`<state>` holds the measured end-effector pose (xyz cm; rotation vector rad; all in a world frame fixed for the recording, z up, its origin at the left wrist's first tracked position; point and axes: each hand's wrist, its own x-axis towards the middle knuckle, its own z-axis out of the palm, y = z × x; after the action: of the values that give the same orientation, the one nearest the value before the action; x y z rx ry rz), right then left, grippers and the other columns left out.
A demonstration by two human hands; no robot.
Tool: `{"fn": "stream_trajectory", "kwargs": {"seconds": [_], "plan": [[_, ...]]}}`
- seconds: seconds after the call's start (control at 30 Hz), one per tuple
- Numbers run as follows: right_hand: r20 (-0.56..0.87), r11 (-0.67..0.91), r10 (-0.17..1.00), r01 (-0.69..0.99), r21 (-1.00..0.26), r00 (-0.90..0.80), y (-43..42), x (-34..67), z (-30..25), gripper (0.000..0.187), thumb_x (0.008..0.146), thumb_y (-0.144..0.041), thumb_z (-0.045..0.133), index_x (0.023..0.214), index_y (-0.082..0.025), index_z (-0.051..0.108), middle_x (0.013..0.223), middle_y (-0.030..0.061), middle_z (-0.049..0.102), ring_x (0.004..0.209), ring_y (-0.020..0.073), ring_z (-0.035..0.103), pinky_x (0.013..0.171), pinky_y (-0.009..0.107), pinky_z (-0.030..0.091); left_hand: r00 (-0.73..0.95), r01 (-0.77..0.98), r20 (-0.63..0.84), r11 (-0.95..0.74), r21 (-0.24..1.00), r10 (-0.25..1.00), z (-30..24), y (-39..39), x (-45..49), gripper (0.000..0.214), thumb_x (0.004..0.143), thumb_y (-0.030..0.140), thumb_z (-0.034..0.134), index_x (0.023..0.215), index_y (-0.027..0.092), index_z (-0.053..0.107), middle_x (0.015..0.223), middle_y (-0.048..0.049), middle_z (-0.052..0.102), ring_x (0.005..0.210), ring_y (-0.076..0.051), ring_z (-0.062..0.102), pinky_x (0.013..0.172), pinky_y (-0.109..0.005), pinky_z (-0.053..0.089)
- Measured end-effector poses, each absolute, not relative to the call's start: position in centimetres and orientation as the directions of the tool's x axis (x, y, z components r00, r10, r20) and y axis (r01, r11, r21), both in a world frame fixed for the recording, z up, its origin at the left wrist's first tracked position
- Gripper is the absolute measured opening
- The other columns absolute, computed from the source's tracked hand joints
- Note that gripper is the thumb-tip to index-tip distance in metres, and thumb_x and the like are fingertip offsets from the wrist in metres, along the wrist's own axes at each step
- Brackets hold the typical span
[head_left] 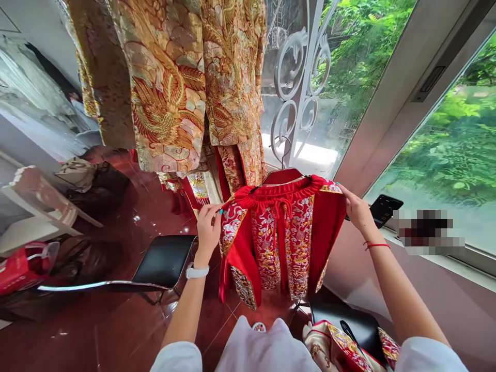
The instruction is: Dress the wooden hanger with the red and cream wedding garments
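Note:
A red embroidered skirt (265,248) with a gathered waistband and a tie at its front hangs spread out before me. Behind the waistband a hanger (285,147) shows its metal hook, and dark clips sit at the band. My left hand (208,227) pinches the skirt's left upper edge between thumb and fingers. On the other side, my right hand (357,207) grips the right upper edge, with its fingertips partly hidden behind the cloth. Both arms are stretched forward, holding the skirt wide.
Gold-embroidered garments (166,93) hang above and behind. A black chair (166,261) stands left; another black seat (344,323) at lower right bears a folded embroidered garment (333,341). A phone (384,209) leans by the window. A red bag (23,268) is at far left.

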<state>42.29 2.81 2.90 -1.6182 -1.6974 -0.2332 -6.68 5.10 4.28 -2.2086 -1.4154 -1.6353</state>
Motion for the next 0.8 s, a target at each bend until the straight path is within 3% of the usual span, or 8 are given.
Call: {"fn": "stream_trajectory", "kwargs": {"seconds": [0.1,0.2,0.33,0.43,0.57,0.67,0.8], "plan": [[0.644,0.243,0.761,0.885,-0.398,0.081,2.9,42.2,3.2,0.053,0.091,-0.024,0.047,0.144,-0.024,0.056,0.131,0.0116,0.068,0.114,0.0324,0.067,0.097,0.048,0.054,0.073,0.597,0.741,-0.625,0.504,0.667,4.1,5.3,-6.5,0.029,0.097,0.03,0.048,0.119,0.02,0.064,0.117,-0.0108,0.063,0.111,-0.024,0.062,0.099,-0.039,0.051],[0.691,0.357,0.722,0.838,-0.413,0.032,4.3,40.8,4.3,0.058,0.09,-0.034,0.059,0.147,-0.023,0.051,0.141,0.0132,0.06,0.128,0.0322,0.058,0.109,0.049,0.046,0.173,0.584,0.732,-0.667,0.463,0.659,5.7,6.2,-4.8,0.044,0.093,0.032,0.059,0.135,0.021,0.053,0.134,-0.0126,0.057,0.127,-0.027,0.055,0.109,-0.043,0.046],[0.704,0.39,0.71,0.822,-0.414,0.017,7.1,38.6,5.2,0.055,0.091,-0.038,0.062,0.144,-0.028,0.053,0.141,0.0121,0.057,0.132,0.0319,0.052,0.114,0.054,0.038,0.199,0.723,0.689,-0.579,0.377,0.697,6.8,7.1,-2.0,0.043,0.092,0.023,0.061,0.135,0.024,0.057,0.124,-0.0108,0.062,0.116,-0.028,0.061,0.102,-0.044,0.049],[0.724,0.364,0.685,0.826,-0.429,0.074,9.1,37.8,5.4,0.05,0.088,-0.038,0.066,0.136,-0.026,0.059,0.133,0.0126,0.058,0.127,0.0316,0.054,0.11,0.052,0.042,0.133,0.797,0.73,-0.51,0.323,0.671,6.2,7.3,-1.0,0.04,0.092,0.019,0.062,0.131,0.025,0.063,0.108,-0.0095,0.063,0.103,-0.028,0.063,0.095,-0.044,0.049],[0.754,0.371,0.642,0.804,-0.464,0.139,11.2,36.9,5.9,0.032,0.084,-0.035,0.066,0.114,-0.023,0.067,0.118,0.0107,0.064,0.113,0.0295,0.06,0.101,0.046,0.048,0.114,0.799,0.768,-0.517,0.306,0.631,5.5,7.6,-0.9,0.04,0.094,0.02,0.059,0.132,0.026,0.065,0.104,-0.0088,0.06,0.101,-0.026,0.062,0.094,-0.043,0.048],[0.75,0.356,0.624,0.775,-0.522,0.219,12.3,36.3,6.1,0.014,0.084,-0.029,0.056,0.092,-0.023,0.066,0.099,0.0079,0.069,0.098,0.0268,0.063,0.091,0.041,0.051,0.056,0.762,0.79,-0.537,0.362,0.611,5.6,8.0,-0.7,0.033,0.097,0.021,0.053,0.124,0.025,0.071,0.105,-0.0096,0.062,0.101,-0.026,0.062,0.092,-0.041,0.049],[0.69,0.314,0.676,0.747,-0.587,0.259,13.3,36.7,6.0,0.013,0.082,-0.027,0.05,0.081,-0.024,0.063,0.087,0.005,0.071,0.084,0.024,0.063,0.08,0.036,0.051,-0.053,0.699,0.819,-0.565,0.439,0.571,6.3,7.9,0.4,0.032,0.101,0.028,0.047,0.115,0.022,0.074,0.115,-0.012,0.068,0.11,-0.027,0.061,0.098,-0.044,0.047]]}}
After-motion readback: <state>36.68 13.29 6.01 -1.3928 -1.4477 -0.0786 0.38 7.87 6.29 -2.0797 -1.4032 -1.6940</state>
